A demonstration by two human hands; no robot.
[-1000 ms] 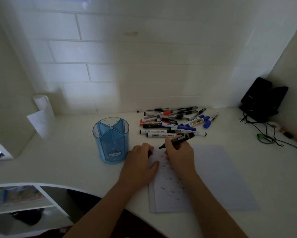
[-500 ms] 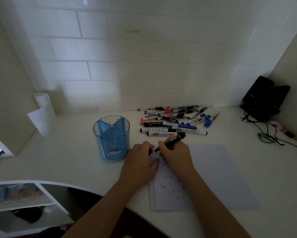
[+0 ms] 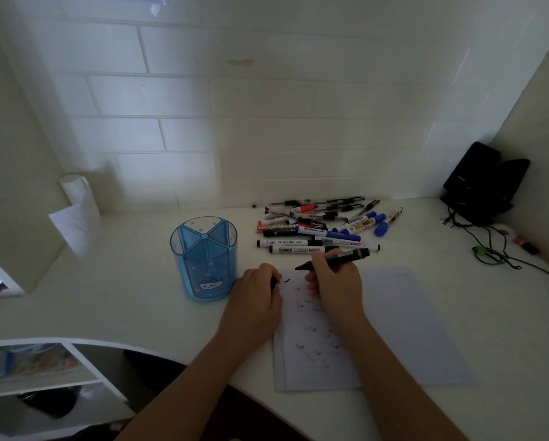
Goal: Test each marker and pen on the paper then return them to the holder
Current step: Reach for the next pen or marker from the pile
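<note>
My right hand (image 3: 335, 283) grips an uncapped black marker (image 3: 346, 258), its tip raised just above the top of the white paper (image 3: 394, 313). A fresh short black stroke (image 3: 286, 279) lies on the paper beside my left hand (image 3: 257, 292). That hand rests on the paper's left edge, its fingers curled around something small and dark, probably the cap. Several small marks dot the sheet. The blue divided holder (image 3: 205, 259) stands empty to the left. A pile of markers and pens (image 3: 317, 226) lies behind the paper.
A paper roll (image 3: 77, 202) leans at the back left. A black device (image 3: 483, 183) with trailing cables (image 3: 489, 249) fills the right corner. The desk's curved front edge (image 3: 114, 343) has shelves below at the left.
The marker tip came down at the paper's top left, left a short black stroke, then lifted and tilted flatter. My left hand stayed put.
</note>
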